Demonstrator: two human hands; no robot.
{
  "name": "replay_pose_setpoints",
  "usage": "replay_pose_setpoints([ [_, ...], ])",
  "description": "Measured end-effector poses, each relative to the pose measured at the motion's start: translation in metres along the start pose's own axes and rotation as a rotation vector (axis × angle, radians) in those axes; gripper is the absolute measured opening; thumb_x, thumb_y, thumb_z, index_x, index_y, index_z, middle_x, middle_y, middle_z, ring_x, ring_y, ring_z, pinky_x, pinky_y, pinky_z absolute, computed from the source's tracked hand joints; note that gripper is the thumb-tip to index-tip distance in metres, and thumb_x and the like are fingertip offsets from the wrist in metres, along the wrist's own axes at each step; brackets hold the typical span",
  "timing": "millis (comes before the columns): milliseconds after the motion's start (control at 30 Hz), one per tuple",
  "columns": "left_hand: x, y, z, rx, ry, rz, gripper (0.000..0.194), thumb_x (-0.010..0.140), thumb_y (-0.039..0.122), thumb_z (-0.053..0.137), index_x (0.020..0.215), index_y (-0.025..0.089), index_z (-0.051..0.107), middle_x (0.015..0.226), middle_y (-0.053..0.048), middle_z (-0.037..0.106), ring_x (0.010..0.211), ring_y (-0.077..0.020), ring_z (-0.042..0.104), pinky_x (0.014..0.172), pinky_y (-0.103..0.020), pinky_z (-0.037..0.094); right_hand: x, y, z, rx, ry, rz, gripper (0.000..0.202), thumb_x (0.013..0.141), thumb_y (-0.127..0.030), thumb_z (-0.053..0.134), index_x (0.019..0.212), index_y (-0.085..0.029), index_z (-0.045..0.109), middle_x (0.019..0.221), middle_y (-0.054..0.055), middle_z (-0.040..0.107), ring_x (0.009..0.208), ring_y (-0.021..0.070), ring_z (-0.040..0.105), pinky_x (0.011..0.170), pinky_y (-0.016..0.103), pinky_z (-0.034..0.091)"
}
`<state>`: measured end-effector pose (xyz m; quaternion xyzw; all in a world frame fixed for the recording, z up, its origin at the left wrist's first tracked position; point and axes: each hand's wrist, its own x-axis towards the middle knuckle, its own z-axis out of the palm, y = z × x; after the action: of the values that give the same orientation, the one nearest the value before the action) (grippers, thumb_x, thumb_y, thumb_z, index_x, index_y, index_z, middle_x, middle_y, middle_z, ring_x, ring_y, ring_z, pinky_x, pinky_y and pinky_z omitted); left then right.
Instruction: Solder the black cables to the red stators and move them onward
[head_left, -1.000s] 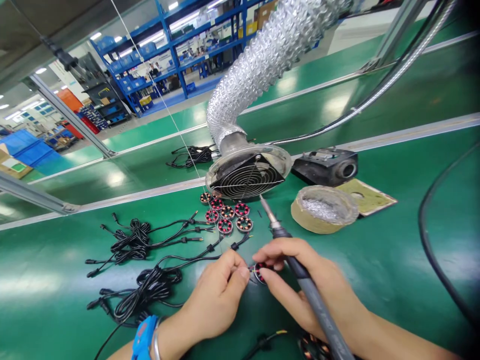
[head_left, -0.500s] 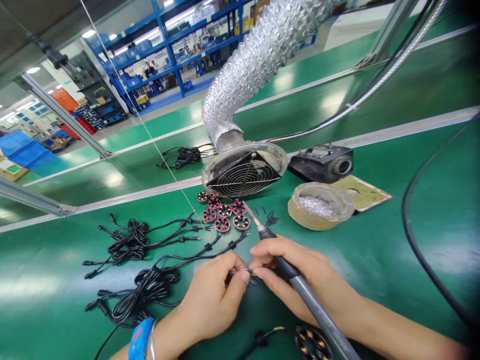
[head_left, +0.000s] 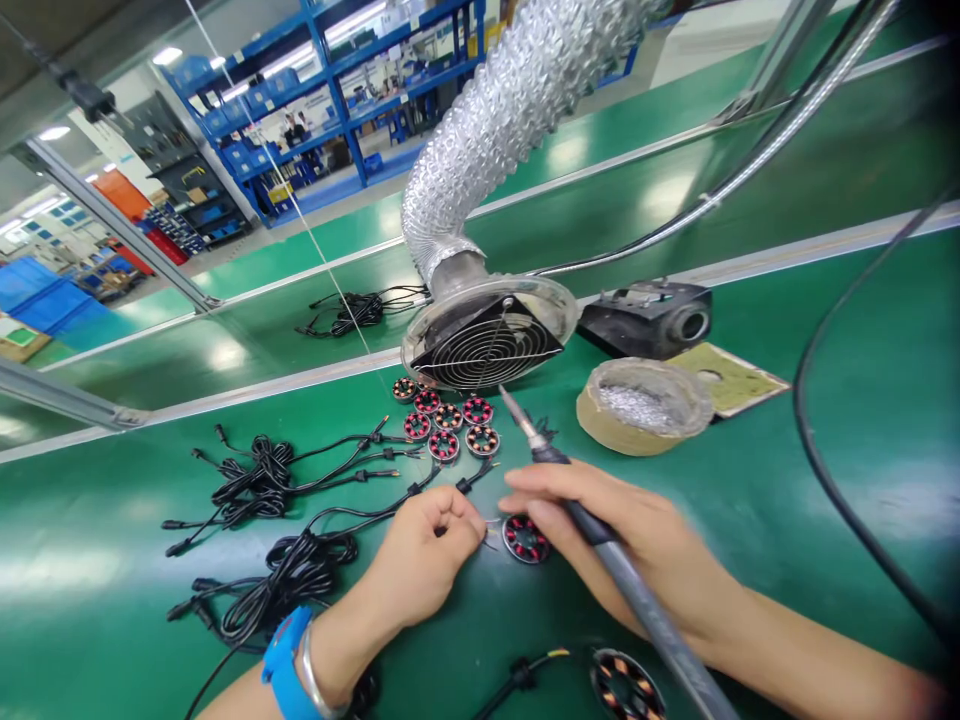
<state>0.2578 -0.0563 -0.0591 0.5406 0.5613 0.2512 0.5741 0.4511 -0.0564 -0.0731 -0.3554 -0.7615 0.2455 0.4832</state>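
Observation:
My right hand (head_left: 652, 550) is closed around a soldering iron (head_left: 636, 588), whose bare tip points up and left, in front of the fume extractor's grille. Beneath my right fingers lies a small motor stator (head_left: 526, 540) with red windings. My left hand (head_left: 431, 555) pinches finger and thumb together just left of that stator. Thin wires (head_left: 491, 538) stick out from the pinch toward it; their far ends are too fine to follow. Another stator (head_left: 627, 686) with copper-coloured windings sits at the near edge, beside a cable end (head_left: 525, 675) with bared wires.
Several stators (head_left: 444, 445) are grouped under the fume extractor hood (head_left: 491, 345). Coiled black cables (head_left: 300, 570) lie at left. A tub of metal wool (head_left: 641, 410) and a black soldering stand (head_left: 649, 322) are at right, where a loose black cable (head_left: 814, 450) hangs.
My hands have moved apart, and the red stator now shows between them. The soldering iron has shifted slightly right and its tip has risen toward the extractor. My left hand has moved slightly left.

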Motion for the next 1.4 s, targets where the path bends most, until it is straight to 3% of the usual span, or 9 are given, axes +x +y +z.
replay_pose_setpoints([
  [133, 0.001, 0.0, 0.0, 0.034, 0.028, -0.015, 0.018, 0.078, 0.032, 0.055, 0.068, 0.018, 0.051, 0.059, 0.005, 0.044, 0.056, -0.0101, 0.036, 0.054, -0.022, 0.028, -0.004, -0.005, -0.028, -0.09, -0.058, 0.035, 0.038, 0.096, -0.019, 0.049, 0.134, -0.027, 0.049, 0.081, 0.0, 0.071, 0.064, 0.0135, 0.066, 0.056, 0.021, 0.052],
  [267, 0.003, 0.001, 0.0, 0.038, 0.022, -0.013, 0.016, 0.078, 0.031, 0.054, 0.069, 0.017, 0.052, 0.058, 0.006, 0.042, 0.055, -0.0095, 0.034, 0.053, -0.022, 0.027, -0.006, -0.006, -0.042, -0.142, -0.108, 0.037, 0.025, 0.093, -0.02, 0.051, 0.115, -0.03, 0.058, 0.087, 0.001, 0.071, 0.071, 0.0162, 0.067, 0.054, 0.022, 0.051],
  [400, 0.006, 0.004, 0.0, 0.054, -0.009, -0.018, 0.016, 0.077, 0.03, 0.054, 0.068, 0.017, 0.052, 0.058, 0.006, 0.04, 0.054, -0.009, 0.032, 0.052, -0.022, 0.025, -0.007, -0.004, -0.037, -0.026, -0.05, 0.117, 0.017, 0.089, -0.017, 0.051, 0.1, -0.028, 0.057, 0.066, -0.005, 0.06, 0.049, 0.0119, 0.053, 0.044, 0.022, 0.041],
  [500, 0.006, 0.005, 0.0, 0.053, -0.021, -0.032, 0.016, 0.078, 0.03, 0.054, 0.068, 0.017, 0.052, 0.057, 0.007, 0.039, 0.054, -0.009, 0.031, 0.051, -0.022, 0.024, -0.008, -0.004, -0.031, 0.041, -0.027, 0.143, 0.016, 0.088, -0.014, 0.049, 0.094, -0.028, 0.056, 0.057, -0.007, 0.05, 0.043, 0.0106, 0.044, 0.04, 0.023, 0.033],
  [967, 0.008, 0.004, -0.001, 0.061, -0.042, -0.039, 0.017, 0.079, 0.03, 0.054, 0.069, 0.017, 0.053, 0.058, 0.006, 0.041, 0.054, -0.0089, 0.033, 0.052, -0.022, 0.025, -0.008, -0.004, -0.03, 0.036, -0.044, 0.149, 0.017, 0.087, -0.013, 0.048, 0.093, -0.027, 0.056, 0.058, -0.008, 0.051, 0.045, 0.0094, 0.044, 0.043, 0.023, 0.031],
  [1167, 0.009, 0.003, 0.0, 0.064, -0.052, -0.042, 0.017, 0.08, 0.029, 0.053, 0.069, 0.017, 0.054, 0.057, 0.007, 0.04, 0.053, -0.0087, 0.032, 0.051, -0.022, 0.024, -0.01, -0.004, -0.026, 0.038, -0.019, 0.124, 0.019, 0.084, -0.012, 0.049, 0.093, -0.026, 0.059, 0.069, -0.003, 0.063, 0.052, 0.011, 0.054, 0.047, 0.024, 0.037],
  [1400, 0.007, 0.004, 0.0, 0.064, -0.047, -0.047, 0.016, 0.08, 0.028, 0.054, 0.069, 0.017, 0.054, 0.059, 0.006, 0.042, 0.054, -0.0088, 0.034, 0.052, -0.021, 0.026, -0.008, -0.016, -0.024, 0.039, -0.018, 0.136, 0.013, 0.084, -0.015, 0.049, 0.089, -0.023, 0.058, 0.061, -0.002, 0.055, 0.047, 0.0122, 0.05, 0.047, 0.028, 0.04],
])
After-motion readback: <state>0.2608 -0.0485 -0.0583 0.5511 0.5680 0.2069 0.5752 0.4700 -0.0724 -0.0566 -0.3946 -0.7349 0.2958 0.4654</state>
